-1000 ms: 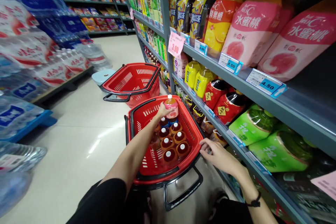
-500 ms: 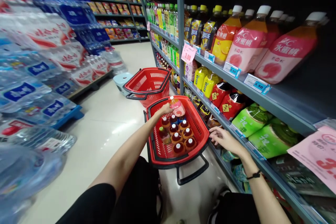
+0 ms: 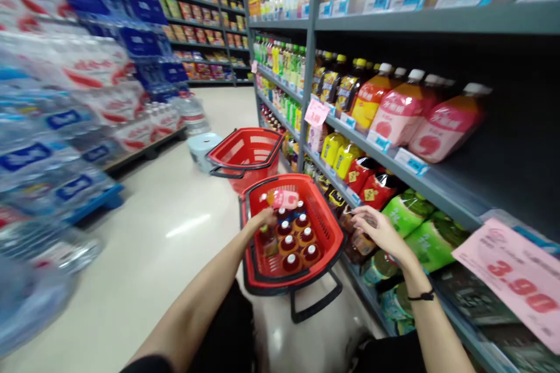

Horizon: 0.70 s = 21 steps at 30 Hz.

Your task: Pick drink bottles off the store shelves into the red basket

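Observation:
My left hand [image 3: 264,219] is inside the near red shopping basket [image 3: 322,205], at its left side. Its fingers are blurred and partly hidden, so their grip does not show. Just beyond the hand a pink-labelled peach drink bottle [image 3: 285,199] lies on its side, cap to the left, across the far end of the basket. Close below the hand stands a green-capped bottle [image 3: 268,241]. Several white-capped bottles of dark drink [image 3: 287,243] stand upright beside it. My right hand [image 3: 371,228] hovers right of the basket by the lower shelves, fingers loosely curled and apart, holding nothing.
A second red basket [image 3: 249,151] stands just behind, beside a pale blue tub-shaped object [image 3: 203,148]. Shelves of bottles [image 3: 345,128] run along the right, with a pink price sign [image 3: 514,274] sticking out. Stacked packs of bottled water [image 3: 74,128] line the left.
The peach drink bottle has gone from near upright to lying on its side. My left hand has moved left and nearer to me. The view has tilted up.

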Available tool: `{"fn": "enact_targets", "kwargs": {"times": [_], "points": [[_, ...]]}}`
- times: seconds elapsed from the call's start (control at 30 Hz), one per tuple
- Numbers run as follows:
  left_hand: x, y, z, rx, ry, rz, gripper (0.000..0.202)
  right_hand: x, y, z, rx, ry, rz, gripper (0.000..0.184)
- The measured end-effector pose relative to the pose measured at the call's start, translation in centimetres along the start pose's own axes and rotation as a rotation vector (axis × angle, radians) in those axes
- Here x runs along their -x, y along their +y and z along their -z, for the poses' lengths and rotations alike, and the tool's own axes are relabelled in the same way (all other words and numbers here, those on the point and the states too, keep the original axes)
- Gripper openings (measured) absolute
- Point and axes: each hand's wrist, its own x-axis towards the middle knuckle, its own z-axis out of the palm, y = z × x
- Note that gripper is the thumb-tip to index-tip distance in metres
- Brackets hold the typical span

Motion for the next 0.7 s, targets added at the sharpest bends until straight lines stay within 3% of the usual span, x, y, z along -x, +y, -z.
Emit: {"fn": "enact_targets", "kwargs": {"times": [0.1, 0.23, 0.33, 0.4, 0.5, 0.6, 0.7], "points": [[0.2, 2.6, 0.8, -0.109, -0.144, -0.05, 0.029, -2.0, -6.0, 2.9, 0.109, 0.184, 0.15, 0.032], [0.9, 6.7, -0.5, -0.212, -0.167, -0.214, 0.024, -6.3, -15.5, 8.6, 0.394, 0.682, 0.449, 0.022], [2.6, 8.4, -3.2, -0.244, -0.155, -0.347, 0.026, -9.3, -20.0, 14.1, 0.697, 1.052, 0.376, 0.026], [3.7, 8.6, -4.8, -0.283, -0.172, -0.384, 0.025, -10.7, -21.1, 17.4, 0.786, 1.165, 0.145, 0.043], [4.5, 8.5, -6.0, -0.339, -0.191, -0.403, 0.026, -11.5, -20.3, 20.6, 0.749, 1.081, -0.107, 0.062], [4.5, 8.5, -5.9, -0.369, -0.173, -0.418, 0.031, -11.2, -18.3, 21.2, 0.715, 0.962, -0.17, 0.074], [4.6, 8.7, -5.2, -0.375, -0.151, -0.429, 0.033, -10.5, -16.7, 21.0, 0.695, 0.953, -0.179, 0.099]]}}
